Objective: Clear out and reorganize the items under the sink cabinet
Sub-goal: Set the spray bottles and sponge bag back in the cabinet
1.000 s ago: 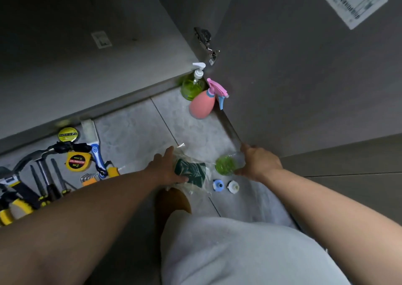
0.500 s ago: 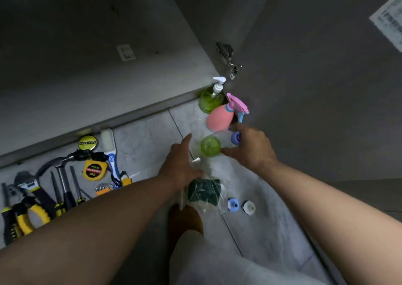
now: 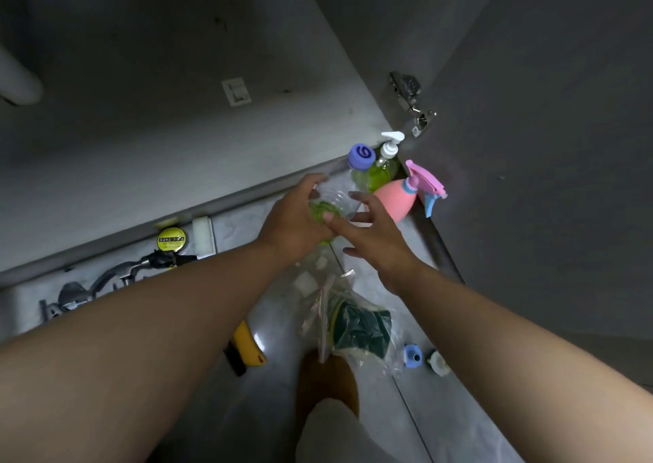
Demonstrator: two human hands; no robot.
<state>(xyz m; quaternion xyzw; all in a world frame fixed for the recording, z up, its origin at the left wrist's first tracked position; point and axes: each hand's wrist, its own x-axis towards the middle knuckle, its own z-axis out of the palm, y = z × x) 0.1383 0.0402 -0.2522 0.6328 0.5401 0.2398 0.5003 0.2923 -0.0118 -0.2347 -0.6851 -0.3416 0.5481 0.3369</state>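
My left hand [image 3: 295,217] grips a clear plastic bottle [image 3: 339,194] with green liquid and a purple cap, held tilted above the floor at the cabinet's front edge. My right hand [image 3: 376,238] hovers beside the bottle's base with fingers spread, its thumb at the base. Right behind the held bottle, a green pump soap bottle [image 3: 383,169] and a pink spray bottle [image 3: 395,197] stand on the floor by the open cabinet door [image 3: 530,144]. A clear bag of green scouring pads [image 3: 357,328] lies on the tiles below my hands.
The dim cabinet floor [image 3: 176,144] stretches behind. Tools lie at the left: a yellow tape measure [image 3: 171,239], a hammer [image 3: 116,275], a yellow utility knife [image 3: 247,349]. A blue cap [image 3: 411,356] and a white cap [image 3: 438,360] sit beside the bag. A door hinge [image 3: 410,98] juts out.
The bottle rose from the floor in my right hand and passed to my left hand, which let go of the bag. My right hand opened.
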